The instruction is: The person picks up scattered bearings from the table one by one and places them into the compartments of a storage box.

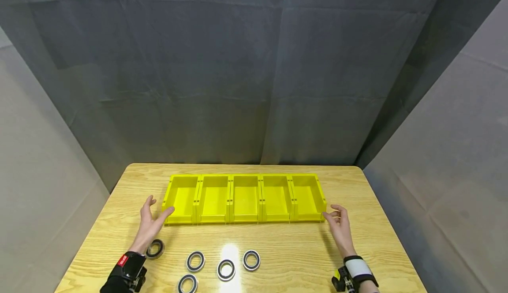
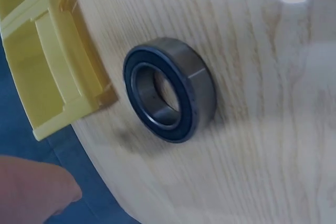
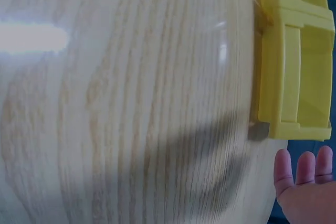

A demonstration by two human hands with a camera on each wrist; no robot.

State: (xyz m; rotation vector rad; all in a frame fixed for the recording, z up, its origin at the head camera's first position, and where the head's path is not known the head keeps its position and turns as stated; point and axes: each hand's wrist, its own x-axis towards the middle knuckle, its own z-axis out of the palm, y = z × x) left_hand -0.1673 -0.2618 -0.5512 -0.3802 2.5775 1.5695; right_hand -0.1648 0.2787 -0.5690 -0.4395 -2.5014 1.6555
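A row of joined yellow bins (image 1: 245, 218) stands across the table with its compartments side by side. My left hand (image 1: 149, 227) is at the left end of the row, thumb and fingers spread, the thumb by the front left corner. At the opposite end my right hand (image 1: 341, 232) has its thumb close to the front right corner; whether either hand touches the plastic I cannot tell. Neither hand holds anything. Beside my left wrist lies a ball bearing (image 2: 202, 90), a steel ring with a dark seal.
Several more bearings lie near the front of the wooden table (image 1: 293, 257), among them one bearing (image 1: 258, 260) right of the light reflection. A dark grey cloth (image 1: 222, 72) hangs behind the table, with pale cloth panels (image 1: 456, 152) at both sides.
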